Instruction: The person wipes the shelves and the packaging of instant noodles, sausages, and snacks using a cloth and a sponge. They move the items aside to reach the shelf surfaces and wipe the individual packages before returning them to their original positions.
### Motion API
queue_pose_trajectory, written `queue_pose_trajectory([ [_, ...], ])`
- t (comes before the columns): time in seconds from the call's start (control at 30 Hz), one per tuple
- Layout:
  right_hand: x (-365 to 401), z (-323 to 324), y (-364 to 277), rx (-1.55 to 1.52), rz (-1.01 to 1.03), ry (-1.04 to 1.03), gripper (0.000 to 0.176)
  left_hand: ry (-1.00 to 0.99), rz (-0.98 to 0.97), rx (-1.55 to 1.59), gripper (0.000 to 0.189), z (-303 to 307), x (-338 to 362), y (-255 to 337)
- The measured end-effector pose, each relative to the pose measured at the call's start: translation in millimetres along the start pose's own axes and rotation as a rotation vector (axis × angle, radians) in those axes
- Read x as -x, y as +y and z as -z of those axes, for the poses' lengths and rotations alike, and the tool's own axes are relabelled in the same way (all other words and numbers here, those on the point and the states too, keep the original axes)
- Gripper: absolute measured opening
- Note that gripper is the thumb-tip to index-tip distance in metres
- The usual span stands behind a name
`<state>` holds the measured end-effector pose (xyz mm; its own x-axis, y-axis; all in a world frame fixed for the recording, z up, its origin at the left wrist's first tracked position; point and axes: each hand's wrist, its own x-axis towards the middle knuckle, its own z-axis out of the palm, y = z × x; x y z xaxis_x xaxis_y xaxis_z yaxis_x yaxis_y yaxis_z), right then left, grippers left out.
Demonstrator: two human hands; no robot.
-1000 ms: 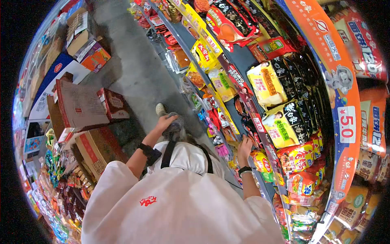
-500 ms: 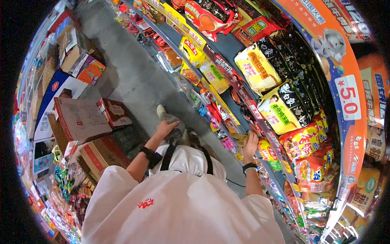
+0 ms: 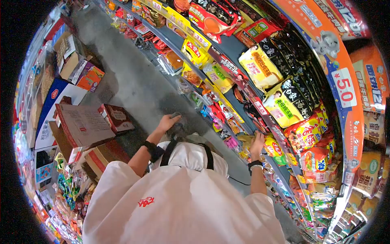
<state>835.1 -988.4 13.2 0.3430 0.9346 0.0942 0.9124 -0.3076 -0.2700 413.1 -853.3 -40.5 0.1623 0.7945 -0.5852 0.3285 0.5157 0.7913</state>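
Orange-and-yellow crinkly plastic snack packet (image 3: 273, 146) stands on a low shelf just beyond the right grip (image 3: 257, 142) and a little to its outer side. Whether the fingertips touch it or only come close cannot be told. That grip shows its back to the camera, fingers stretched forward and loosely together toward the shelf front. I cannot tell whether anything is pinched beneath them. The packet looks taller than wide, so its long axis seems to run up the shelf face, roughly in line with the fingers' reach rather than across it. Neighbouring packets crowd it on both sides along the row. A red price-strip shelf rail (image 3: 260, 107) passes just ahead of the fingertips and slants away to the grip's inner side.

The left grip (image 3: 167, 122) is well apart from the packets, on the far side of the body, so the right one is plainly the nearer. The left lies on top of a grey mottled soft bundle (image 3: 177, 129), fingers curled over its upper edge. It is not clear whether it truly clasps the bundle or only rests there, nor what the bundle is. Farther out on the left grip's outer side, flat brown cardboard boxes (image 3: 83, 124) lie on the grey concrete floor (image 3: 134, 81).
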Motion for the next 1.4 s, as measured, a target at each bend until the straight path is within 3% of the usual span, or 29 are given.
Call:
queue_pose_trajectory([
  [0.13, -1.4, -5.1, -10.0, -0.027, -0.046, 0.064, 0.045, 0.03, -0.017, -0.16, 0.039, 49.6, -17.8, 15.1],
  [0.2, 0.9, -13.1, -19.1, -0.053, -0.11, 0.228, 0.047, 0.088, -0.135, -0.191, 0.038, 78.1, -39.1, 15.6],
  [0.27, 16.9, -18.8, -36.9, -0.085, -0.159, 0.355, 0.048, 0.231, -0.431, -0.227, 0.039, 106.6, -39.8, 37.2],
  [0.33, 41.8, -43.3, -45.9, -0.148, -0.203, 0.362, 0.047, 0.24, -0.168, -0.373, 0.043, 134.2, -45.8, 75.6],
  [0.37, 42.9, -54.4, -52.5, -0.225, -0.232, 0.401, 0.045, 0.286, -0.253, -0.344, 0.045, 149.5, -85.4, 59.4],
  [0.4, 50.1, -59.8, -67.8, -0.164, -0.23, 0.393, 0.038, 0.33, -0.334, -0.313, 0.047, 160.5, -116.3, 36.8],
  [0.47, 67.9, -85.7, -80.6, -0.253, -0.206, 0.287, 0.036, 0.332, -0.307, -0.232, 0.049, 169.2, -92.9, 92.3],
  [0.53, 72.5, -90.8, -129.1, -0.221, -0.394, 0.063, 0.033, 0.34, -0.269, -0.157, 0.051, 175.9, -88.2, 117.4],
  [0.63, 86.3, -122.0, -173.9, -0.381, -0.328, 0.053, 0.03, 0.395, -0.369, -0.144, 0.049, 187.9, -108.2, 127.5],
  [0.7, 91.4, -127.6, -201.9, -0.43, -0.341, -0.093, 0.03, 0.542, -0.467, -0.289, 0.048, 193.0, -107.5, 140.4],
  [0.8, 100.4, -127.0, -233.1, -0.3, -0.195, -0.071, 0.027, 0.623, -0.472, -0.379, 0.044, 198.2, -116.2, 154.5],
  [0.87, 113.8, -122.4, -244.2, -0.315, -0.257, -0.102, 0.028, 0.637, -0.504, -0.421, 0.044, 199.7, -134.3, 160.8],
  [0.93, 124.2, -115.1, -247.2, -0.312, -0.315, -0.145, 0.028, 0.788, -0.78, -0.531, 0.039, 199.3, -161.6, 170.4],
  [0.97, 128.5, -112.6, -247.0, -0.29, -0.316, -0.158, 0.028, 0.789, -0.785, -0.521, 0.039, 197.6, -175.4, 176.3],
  [1.03, 144.0, -126.0, -232.8, -0.352, -0.387, -0.147, 0.029, 0.866, -0.997, -0.468, 0.035, 193.2, -203.8, 193.1],
  [1.13, 167.7, -145.8, -221.8, -0.583, -0.501, -0.073, 0.029, 0.808, -1.059, -0.557, 0.034, 182.8, -245.5, 208.0],
  [1.23, 164.6, -136.7, -233.9, -0.337, -0.465, -0.214, 0.031, 0.671, -1.14, -0.714, 0.037, 162.6, -281.5, 200.2],
  [1.3, 165.8, -135.0, -238.5, -0.344, -0.462, -0.235, 0.031, 0.486, -1.271, -0.935, 0.035, 145.1, -291.1, 186.3],
  [1.33, 165.3, -134.4, -238.7, -0.363, -0.456, -0.272, 0.031, 0.439, -1.149, -0.996, 0.038, 137.4, -284.7, 190.7],
  [1.4, 161.6, -136.0, -238.7, -0.381, -0.465, -0.264, 0.031, 0.35, -1.144, -1.107, 0.048, 142.2, -277.8, 203.0],
])
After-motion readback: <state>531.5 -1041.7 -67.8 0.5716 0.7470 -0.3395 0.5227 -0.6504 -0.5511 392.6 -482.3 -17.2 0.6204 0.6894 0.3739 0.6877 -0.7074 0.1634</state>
